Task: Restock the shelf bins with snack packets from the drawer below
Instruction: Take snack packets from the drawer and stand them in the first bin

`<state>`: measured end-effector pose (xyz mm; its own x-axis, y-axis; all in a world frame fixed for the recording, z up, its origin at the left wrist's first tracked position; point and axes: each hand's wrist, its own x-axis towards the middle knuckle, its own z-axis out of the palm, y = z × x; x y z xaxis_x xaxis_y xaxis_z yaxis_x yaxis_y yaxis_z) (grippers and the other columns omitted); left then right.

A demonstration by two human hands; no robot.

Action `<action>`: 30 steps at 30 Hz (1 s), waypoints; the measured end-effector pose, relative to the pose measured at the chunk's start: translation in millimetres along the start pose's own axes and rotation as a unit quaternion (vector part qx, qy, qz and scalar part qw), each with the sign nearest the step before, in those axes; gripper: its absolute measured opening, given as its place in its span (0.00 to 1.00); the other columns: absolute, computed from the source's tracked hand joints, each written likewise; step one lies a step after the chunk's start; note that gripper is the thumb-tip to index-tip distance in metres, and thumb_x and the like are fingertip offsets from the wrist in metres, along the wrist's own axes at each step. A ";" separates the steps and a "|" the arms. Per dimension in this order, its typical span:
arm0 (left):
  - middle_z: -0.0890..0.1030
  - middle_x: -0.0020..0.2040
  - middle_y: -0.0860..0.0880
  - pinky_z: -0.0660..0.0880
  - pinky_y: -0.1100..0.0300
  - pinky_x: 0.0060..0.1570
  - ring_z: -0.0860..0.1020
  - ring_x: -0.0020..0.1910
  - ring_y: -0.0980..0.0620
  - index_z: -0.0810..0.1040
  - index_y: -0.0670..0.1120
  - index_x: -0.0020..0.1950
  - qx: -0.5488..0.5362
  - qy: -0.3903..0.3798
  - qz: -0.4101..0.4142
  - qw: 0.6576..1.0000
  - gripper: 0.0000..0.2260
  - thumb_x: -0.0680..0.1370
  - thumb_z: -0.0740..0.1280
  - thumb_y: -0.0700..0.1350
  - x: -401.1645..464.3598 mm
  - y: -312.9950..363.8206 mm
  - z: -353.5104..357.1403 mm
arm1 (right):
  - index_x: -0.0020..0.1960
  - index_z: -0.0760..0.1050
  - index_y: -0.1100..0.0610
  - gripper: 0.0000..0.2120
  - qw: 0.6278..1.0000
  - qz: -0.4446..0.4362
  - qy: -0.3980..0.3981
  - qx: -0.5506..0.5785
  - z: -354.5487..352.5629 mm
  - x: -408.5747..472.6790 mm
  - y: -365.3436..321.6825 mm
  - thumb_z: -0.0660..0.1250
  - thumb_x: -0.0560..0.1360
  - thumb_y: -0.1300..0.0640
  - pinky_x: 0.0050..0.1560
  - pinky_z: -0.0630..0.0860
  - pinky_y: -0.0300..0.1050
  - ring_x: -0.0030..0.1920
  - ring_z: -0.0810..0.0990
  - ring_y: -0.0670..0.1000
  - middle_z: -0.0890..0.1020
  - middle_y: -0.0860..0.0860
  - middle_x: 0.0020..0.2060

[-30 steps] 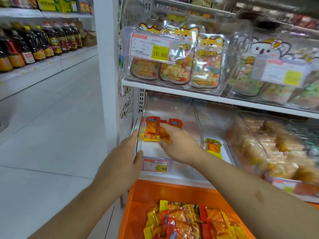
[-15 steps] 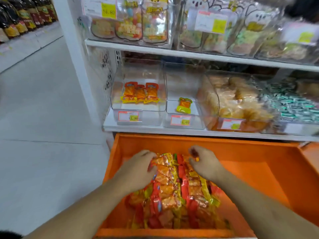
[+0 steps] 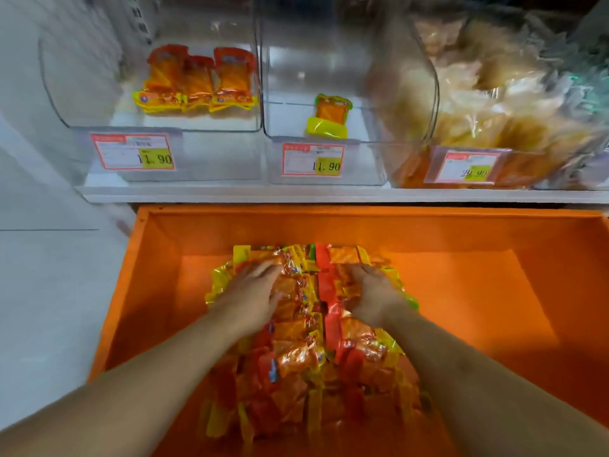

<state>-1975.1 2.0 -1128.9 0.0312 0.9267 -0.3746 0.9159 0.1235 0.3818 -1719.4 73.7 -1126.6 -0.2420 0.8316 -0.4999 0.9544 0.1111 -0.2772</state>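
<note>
Both hands are down in the orange drawer at the bottom of the frame, so the thing to do well here is gather a tidy handful off the top rather than dig, keeping packets flat for the clear bins above. The left hand lies spread and flat on the snack packets, holding nothing. The right hand curls into the pile beside it; whether it grips one I cannot tell.
</note>
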 end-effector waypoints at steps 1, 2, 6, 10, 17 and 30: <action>0.57 0.83 0.55 0.59 0.48 0.78 0.59 0.81 0.45 0.57 0.56 0.83 0.010 -0.003 -0.001 1.000 0.28 0.84 0.61 0.55 5.6 -0.3 3.3 | 0.80 0.60 0.44 0.41 1.000 0.001 0.007 0.005 5.7 4.6 1.5 0.74 0.72 0.46 0.76 0.69 0.54 0.76 0.67 0.59 0.67 0.51 0.78; 0.58 0.83 0.55 0.60 0.47 0.78 0.59 0.80 0.44 0.59 0.55 0.83 0.026 -0.003 0.000 1.000 0.27 0.84 0.61 0.55 10.2 -0.9 6.7 | 0.80 0.60 0.43 0.41 1.000 0.004 0.017 0.012 10.4 7.5 2.0 0.75 0.73 0.47 0.75 0.70 0.54 0.76 0.68 0.59 0.66 0.51 0.78; 0.66 0.78 0.52 0.64 0.45 0.74 0.61 0.76 0.42 0.66 0.56 0.79 0.071 0.005 -0.001 0.997 0.24 0.82 0.66 0.52 15.9 -0.9 16.6 | 0.77 0.67 0.42 0.36 0.998 -0.001 0.061 0.002 23.8 10.8 1.9 0.76 0.73 0.52 0.64 0.79 0.55 0.66 0.78 0.60 0.71 0.51 0.71; 0.73 0.69 0.52 0.64 0.47 0.70 0.65 0.72 0.44 0.74 0.57 0.67 0.057 0.016 -0.021 0.998 0.19 0.78 0.72 0.51 12.6 3.8 14.0 | 0.65 0.81 0.44 0.18 0.996 -0.009 0.090 -0.004 18.1 7.5 -4.4 0.73 0.76 0.53 0.57 0.81 0.51 0.58 0.82 0.58 0.78 0.50 0.60; 0.80 0.54 0.50 0.76 0.55 0.46 0.78 0.49 0.49 0.73 0.55 0.51 -0.085 -0.011 -0.088 0.992 0.11 0.77 0.75 0.51 -10.3 -0.5 -5.6 | 0.47 0.82 0.48 0.10 0.997 0.010 0.072 -0.039 0.2 -18.0 -17.2 0.66 0.74 0.60 0.45 0.79 0.48 0.49 0.84 0.57 0.85 0.49 0.46; 0.84 0.50 0.51 0.79 0.57 0.43 0.83 0.46 0.51 0.81 0.49 0.55 -0.329 0.062 -0.092 0.938 0.14 0.72 0.74 0.37 -104.8 35.0 -173.4 | 0.44 0.77 0.57 0.09 0.945 -0.106 0.028 0.307 -155.7 -136.6 -112.1 0.67 0.83 0.61 0.41 0.86 0.58 0.37 0.78 0.55 0.74 0.58 0.37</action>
<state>-2015.6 -29.3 -929.8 -0.1871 0.8972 -0.4000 0.4539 0.4401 0.7748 -1766.0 32.4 -899.5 -0.3895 0.8559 -0.3402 0.5996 -0.0447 -0.7990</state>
